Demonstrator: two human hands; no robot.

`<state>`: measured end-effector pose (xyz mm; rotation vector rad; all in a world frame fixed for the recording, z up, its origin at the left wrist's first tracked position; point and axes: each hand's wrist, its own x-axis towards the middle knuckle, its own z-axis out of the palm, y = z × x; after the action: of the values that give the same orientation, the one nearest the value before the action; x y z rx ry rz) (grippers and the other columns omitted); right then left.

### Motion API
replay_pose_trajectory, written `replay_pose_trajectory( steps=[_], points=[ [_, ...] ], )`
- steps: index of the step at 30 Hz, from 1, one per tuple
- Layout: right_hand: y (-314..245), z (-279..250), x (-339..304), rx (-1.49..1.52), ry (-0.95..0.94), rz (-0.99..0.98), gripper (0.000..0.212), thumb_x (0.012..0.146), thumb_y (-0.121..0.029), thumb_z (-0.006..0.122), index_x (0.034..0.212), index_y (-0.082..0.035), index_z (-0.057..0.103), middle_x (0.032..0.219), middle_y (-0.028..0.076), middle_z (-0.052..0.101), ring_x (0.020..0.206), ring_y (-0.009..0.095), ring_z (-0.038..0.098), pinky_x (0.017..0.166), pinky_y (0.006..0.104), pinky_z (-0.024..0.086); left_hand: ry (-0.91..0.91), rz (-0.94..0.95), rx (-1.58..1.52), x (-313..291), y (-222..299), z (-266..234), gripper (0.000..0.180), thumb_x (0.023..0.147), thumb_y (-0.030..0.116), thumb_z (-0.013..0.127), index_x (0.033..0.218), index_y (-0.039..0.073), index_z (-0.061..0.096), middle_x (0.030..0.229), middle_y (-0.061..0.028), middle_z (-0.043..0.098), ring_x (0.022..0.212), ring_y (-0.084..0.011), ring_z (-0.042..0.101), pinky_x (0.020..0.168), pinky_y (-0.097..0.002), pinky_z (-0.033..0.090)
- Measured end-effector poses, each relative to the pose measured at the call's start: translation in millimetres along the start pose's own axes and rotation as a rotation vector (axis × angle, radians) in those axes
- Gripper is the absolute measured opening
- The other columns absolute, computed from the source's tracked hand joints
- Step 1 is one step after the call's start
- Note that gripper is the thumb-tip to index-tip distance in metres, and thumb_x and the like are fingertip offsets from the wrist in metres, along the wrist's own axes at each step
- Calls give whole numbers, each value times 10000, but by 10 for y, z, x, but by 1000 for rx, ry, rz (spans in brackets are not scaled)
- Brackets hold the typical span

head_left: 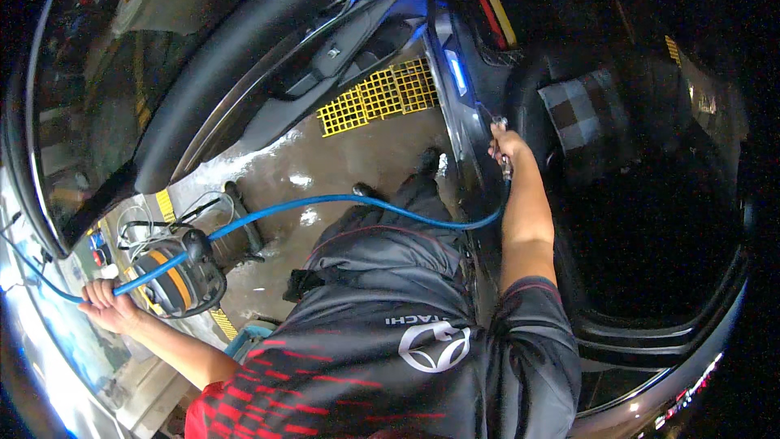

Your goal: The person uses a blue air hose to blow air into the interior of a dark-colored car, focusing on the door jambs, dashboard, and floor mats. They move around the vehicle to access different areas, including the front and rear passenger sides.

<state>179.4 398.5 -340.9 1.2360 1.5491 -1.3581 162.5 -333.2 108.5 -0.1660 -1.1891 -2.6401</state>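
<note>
Our right hand (509, 144) is closed around a metal hand tool (499, 123), whose shiny head shows above the knuckles and whose fitting shows below the fist. The tool is beside the door sill (466, 132) of a car; we cannot tell whether its tip touches anything. Our left hand (111, 307), well apart at the far left, curls its fingers narrowly around a blue hose (341, 198). From the tool's lower end the hose dips, then arches across in front of our legs to the left hand, and it runs on past that grip toward the left edge of view.

Just beside the left hand, behind the hose, we see a rounded dark machine (169, 283) with an orange band, and pale cables (138, 215) looped near its top. Close to the right hand, a strip (457, 73) on the sill glows blue-white. Farther right, a checked cloth (578, 111) lies on a dark seat (532, 93); beyond it, near the top, one red and one yellow band (496, 8) stand out side by side.

To our left the car door (284, 102) is swung wide. Past its lower edge, yellow grating (357, 103) lies on the wet, shiny floor (341, 154).
</note>
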Motion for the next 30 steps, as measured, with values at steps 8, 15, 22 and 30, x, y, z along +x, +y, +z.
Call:
replay_pose_trajectory(
  steps=[8,15,22,30],
  points=[
    [-953,1079,91,-122,171,-369,479,910,-477,506,762,-24,556,596,75,530,413,178,468,383,336,388,148,-13,198,-381,158,-719,285,976,317,449,873,53,470,578,16,309,471,-78,256,405,-219,245],
    [-1634,1081,34,-158,234,-467,517,883,-465,558,772,39,597,650,133,602,512,214,567,475,375,427,405,-1,205,-797,245,-1106,290,979,318,444,867,54,484,574,27,293,471,-66,247,394,-209,245],
    [-1569,852,-388,-197,41,-300,361,892,-451,547,840,-96,502,658,71,566,412,159,431,369,313,358,517,54,324,-773,205,-813,302,986,352,414,855,86,475,566,36,290,453,-56,238,381,-209,235],
    [-633,1398,-797,-525,-160,-244,349,910,-358,535,763,-43,564,555,69,528,395,174,450,374,345,374,453,83,150,-685,9,-1034,279,984,343,424,896,90,502,568,43,303,451,-52,255,398,-208,227]
  ],
)
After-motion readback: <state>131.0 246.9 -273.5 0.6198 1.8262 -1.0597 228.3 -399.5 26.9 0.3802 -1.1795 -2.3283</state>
